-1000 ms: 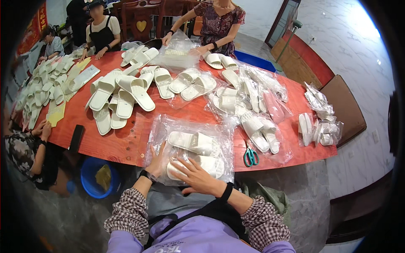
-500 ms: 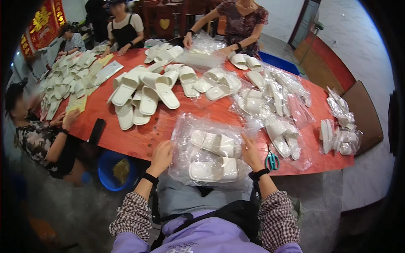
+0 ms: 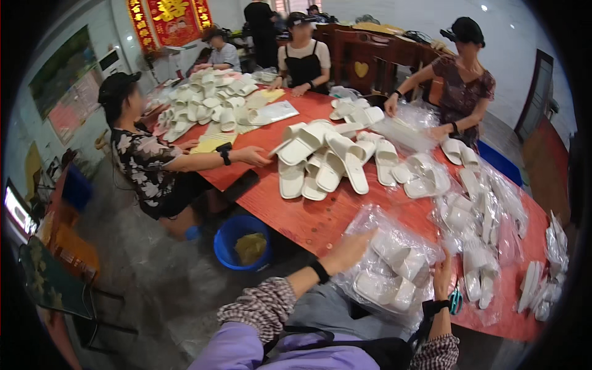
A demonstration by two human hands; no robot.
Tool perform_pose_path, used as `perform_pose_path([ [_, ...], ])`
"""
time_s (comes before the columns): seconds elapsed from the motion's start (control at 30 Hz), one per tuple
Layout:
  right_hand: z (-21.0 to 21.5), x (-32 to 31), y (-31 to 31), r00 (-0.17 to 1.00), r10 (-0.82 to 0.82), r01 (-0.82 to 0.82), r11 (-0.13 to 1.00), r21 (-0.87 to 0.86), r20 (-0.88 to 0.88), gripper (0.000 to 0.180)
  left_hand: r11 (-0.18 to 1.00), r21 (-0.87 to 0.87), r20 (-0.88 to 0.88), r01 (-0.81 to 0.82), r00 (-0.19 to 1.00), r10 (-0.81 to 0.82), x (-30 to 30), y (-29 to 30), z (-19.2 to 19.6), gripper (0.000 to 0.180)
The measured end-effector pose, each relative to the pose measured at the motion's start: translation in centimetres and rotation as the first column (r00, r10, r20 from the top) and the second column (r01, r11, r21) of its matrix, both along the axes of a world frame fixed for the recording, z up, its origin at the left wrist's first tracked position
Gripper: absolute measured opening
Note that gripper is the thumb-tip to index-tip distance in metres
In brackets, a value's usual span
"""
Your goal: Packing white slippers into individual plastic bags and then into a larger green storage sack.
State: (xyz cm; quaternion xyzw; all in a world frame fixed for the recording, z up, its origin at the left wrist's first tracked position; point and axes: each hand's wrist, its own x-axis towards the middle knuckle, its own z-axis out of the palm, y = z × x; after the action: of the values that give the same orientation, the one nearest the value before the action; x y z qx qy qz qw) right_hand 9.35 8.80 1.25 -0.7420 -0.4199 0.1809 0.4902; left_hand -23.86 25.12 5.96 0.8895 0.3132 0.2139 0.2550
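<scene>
A clear plastic bag point(image 3: 372, 215) with a pair of white slippers point(image 3: 383, 287) inside lies at the table's near edge, over my lap. My left hand point(image 3: 346, 253) is at the bag's left side, its fingers closed on the plastic and slightly blurred. Along the opposite side, my right hand point(image 3: 441, 276) grips the bag's edge, with its fingertips partly hidden. Teal-handled scissors point(image 3: 456, 300) lie just right of my right hand. Beyond the bag is a loose heap of unwrapped white slippers point(image 3: 330, 161).
Bagged slippers point(image 3: 480, 271) cover the red table's point(image 3: 277, 200) right side. A larger slipper pile point(image 3: 209, 98) is at the far left. One co-worker's hand point(image 3: 253, 155) reaches toward the middle heap; another co-worker handles plastic bags point(image 3: 404, 132). A blue bucket point(image 3: 225, 251) stands on the floor.
My view has swung left, so the table sits further right. My left hand has come further over the bag. The co-worker at left now stretches an arm toward the slipper heap.
</scene>
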Motion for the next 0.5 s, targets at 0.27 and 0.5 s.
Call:
perform_pose_path([
  [0.27, -1.9, 1.8, -0.3, 0.98, -0.156, 0.166, 0.984, 0.072, -0.122, 0.038, 0.952, -0.168, 0.103, -0.257, 0.955, 0.277, -5.4, 5.0, -4.4, 0.073],
  [0.5, 5.7, -4.1, -1.1, 0.843, 0.009, -0.039, 0.998, 0.045, 0.538, 0.05, 0.963, 0.267, 0.118, -0.044, 0.993, 0.012, -2.8, 1.4, 4.0, 0.04],
])
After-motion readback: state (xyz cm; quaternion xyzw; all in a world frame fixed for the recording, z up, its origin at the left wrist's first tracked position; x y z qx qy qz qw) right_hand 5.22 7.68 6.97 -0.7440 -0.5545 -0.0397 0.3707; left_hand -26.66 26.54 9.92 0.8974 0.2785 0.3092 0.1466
